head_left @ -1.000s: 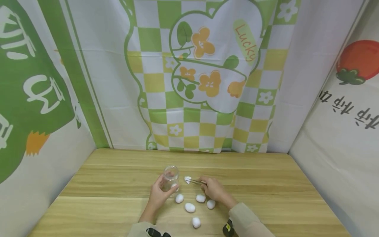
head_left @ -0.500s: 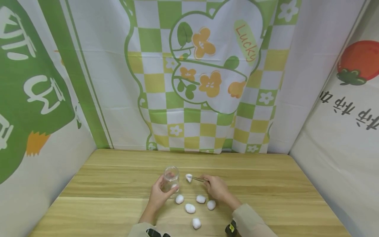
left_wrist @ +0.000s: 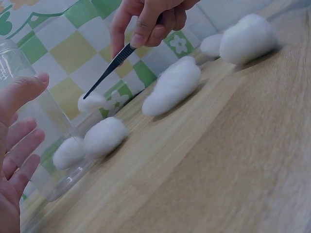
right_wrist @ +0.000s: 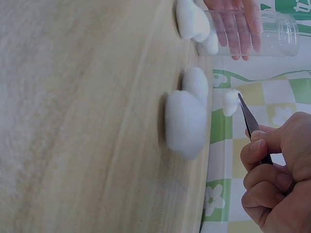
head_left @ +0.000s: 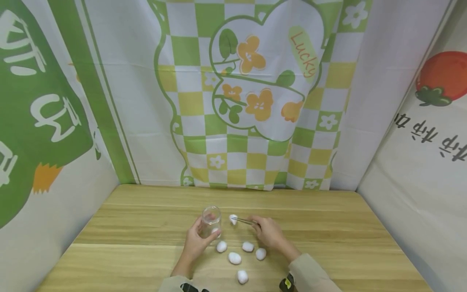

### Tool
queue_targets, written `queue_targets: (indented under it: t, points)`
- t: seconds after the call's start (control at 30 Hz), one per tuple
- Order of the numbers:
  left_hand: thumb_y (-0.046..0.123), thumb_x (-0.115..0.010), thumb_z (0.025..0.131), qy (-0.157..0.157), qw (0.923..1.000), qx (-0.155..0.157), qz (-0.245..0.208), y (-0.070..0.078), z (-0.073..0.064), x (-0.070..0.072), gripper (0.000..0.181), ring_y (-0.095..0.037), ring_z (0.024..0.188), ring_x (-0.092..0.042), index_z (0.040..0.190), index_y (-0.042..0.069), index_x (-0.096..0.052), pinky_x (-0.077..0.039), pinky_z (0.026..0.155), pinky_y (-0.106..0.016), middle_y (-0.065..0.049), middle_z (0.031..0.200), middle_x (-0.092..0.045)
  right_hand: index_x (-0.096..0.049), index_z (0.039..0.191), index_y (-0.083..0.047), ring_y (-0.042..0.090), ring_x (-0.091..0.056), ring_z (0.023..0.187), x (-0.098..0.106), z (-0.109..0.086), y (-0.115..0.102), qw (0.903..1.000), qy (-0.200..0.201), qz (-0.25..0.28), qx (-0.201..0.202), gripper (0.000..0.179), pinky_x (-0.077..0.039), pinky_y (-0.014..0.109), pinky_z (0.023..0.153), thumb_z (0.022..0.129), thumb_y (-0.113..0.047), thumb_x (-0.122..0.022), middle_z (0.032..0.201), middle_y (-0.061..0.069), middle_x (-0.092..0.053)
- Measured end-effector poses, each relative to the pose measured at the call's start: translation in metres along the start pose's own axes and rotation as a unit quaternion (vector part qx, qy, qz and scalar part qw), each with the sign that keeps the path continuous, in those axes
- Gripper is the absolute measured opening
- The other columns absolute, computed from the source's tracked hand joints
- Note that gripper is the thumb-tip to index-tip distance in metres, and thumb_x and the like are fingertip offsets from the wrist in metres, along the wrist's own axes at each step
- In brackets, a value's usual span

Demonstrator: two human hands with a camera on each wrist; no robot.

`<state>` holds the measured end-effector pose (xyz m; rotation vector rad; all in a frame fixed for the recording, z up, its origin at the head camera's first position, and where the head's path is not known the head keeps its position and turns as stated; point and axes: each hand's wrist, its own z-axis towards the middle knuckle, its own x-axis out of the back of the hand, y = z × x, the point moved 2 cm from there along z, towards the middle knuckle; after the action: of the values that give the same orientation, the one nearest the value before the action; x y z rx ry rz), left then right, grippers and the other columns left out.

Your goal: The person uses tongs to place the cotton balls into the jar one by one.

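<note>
My left hand [head_left: 196, 242] grips a clear, open-topped jar [head_left: 211, 221] that stands upright on the table, thumb on the near side and fingers behind. A white cotton ball [left_wrist: 68, 153] lies at the bottom of the jar. Between the thumb and fingers of my right hand [head_left: 271, 234] are dark-tipped metal tweezers [right_wrist: 250, 119]. Their tips pinch another cotton ball [right_wrist: 232, 102], held in the air just right of the jar and apart from it. Several loose cotton balls lie in front of the hands, one of them [head_left: 221, 246] close to the jar's base.
Other cotton balls [head_left: 234, 258] are spread over the wooden table [head_left: 310, 215] between my forearms. A checked green, yellow and white cloth [head_left: 236, 162] hangs at the table's back edge. Printed hangings also stand at the left and right sides.
My right hand has shifted slightly to the right, and the cotton ball in the tweezers has turned and risen a little. The left hand and jar have stayed in place.
</note>
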<state>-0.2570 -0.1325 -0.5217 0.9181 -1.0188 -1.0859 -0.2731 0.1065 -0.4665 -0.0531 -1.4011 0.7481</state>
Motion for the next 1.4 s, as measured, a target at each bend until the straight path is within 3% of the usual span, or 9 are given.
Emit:
queue_targets:
  t: [0.27,0.43,0.6,0.73,0.93,1.23,1.4]
  points:
    - [0.012,-0.082,0.074,0.002,1.0,0.007,0.003,0.001,0.0,0.0,0.061,-0.008,0.119,-0.059,0.13,0.01,-0.057,-0.042,0.111,-0.034,-0.006,0.127,-0.067,-0.067,0.115,-0.014,0.006,-0.038,0.054,0.006,-0.002,-0.003,0.9999,0.013,0.01,0.002,0.024,-0.031,0.019,0.049,0.094,-0.007,-0.057,0.075,0.006,-0.068]
    - [0.012,-0.082,0.074,-0.002,1.0,0.007,-0.003,0.002,-0.001,0.0,0.062,-0.012,0.122,-0.058,0.13,0.01,-0.056,-0.04,0.113,-0.045,-0.007,0.127,-0.067,-0.067,0.115,-0.013,0.005,-0.035,0.053,0.01,-0.003,-0.006,0.9998,0.012,0.012,0.006,0.024,-0.029,0.018,0.049,0.094,-0.007,-0.057,0.069,0.005,-0.064]
    - [0.012,-0.081,0.075,-0.004,1.0,0.0,-0.003,0.001,-0.001,0.0,0.062,-0.017,0.124,-0.057,0.131,0.009,-0.055,-0.04,0.113,-0.052,-0.008,0.128,-0.066,-0.066,0.118,-0.014,0.002,-0.03,0.049,0.015,-0.004,-0.01,0.9998,0.007,0.019,0.007,0.026,-0.025,0.016,0.045,0.095,-0.008,-0.056,0.06,-0.004,-0.052]
    - [0.011,-0.081,0.075,-0.002,1.0,-0.001,-0.004,0.001,-0.001,0.0,0.062,-0.007,0.121,-0.057,0.131,0.007,-0.055,-0.041,0.112,-0.047,-0.009,0.128,-0.066,-0.066,0.119,-0.012,0.001,-0.028,0.047,0.019,-0.005,-0.013,0.9996,0.012,0.018,0.017,0.026,-0.024,0.014,0.044,0.095,-0.008,-0.056,0.057,-0.007,-0.045]
    - [0.008,-0.081,0.073,0.002,0.9999,-0.002,-0.012,0.004,-0.001,0.0,0.063,0.008,0.113,-0.055,0.13,0.004,-0.055,-0.042,0.108,-0.026,-0.012,0.127,-0.066,-0.067,0.117,-0.011,-0.001,-0.028,0.046,0.021,-0.005,-0.015,0.9993,0.021,0.015,0.028,0.024,-0.024,0.014,0.043,0.095,-0.007,-0.056,0.056,-0.007,-0.045]
    - [0.01,-0.081,0.074,-0.001,1.0,0.0,-0.005,0.002,-0.001,0.0,0.063,-0.002,0.118,-0.057,0.13,0.005,-0.055,-0.042,0.11,-0.029,-0.01,0.127,-0.066,-0.068,0.113,-0.013,-0.002,-0.029,0.048,0.027,-0.007,-0.021,0.9979,0.049,0.015,0.04,0.023,-0.025,0.015,0.044,0.092,-0.007,-0.059,0.055,-0.004,-0.047]
    - [0.011,-0.081,0.075,-0.004,1.0,0.0,-0.003,0.002,-0.001,0.0,0.062,-0.008,0.121,-0.057,0.131,0.007,-0.055,-0.041,0.113,-0.041,-0.009,0.128,-0.066,-0.068,0.112,-0.014,-0.002,-0.029,0.047,0.03,-0.008,-0.026,0.9973,0.057,0.013,0.044,0.022,-0.025,0.013,0.044,0.092,-0.008,-0.06,0.055,-0.005,-0.049]
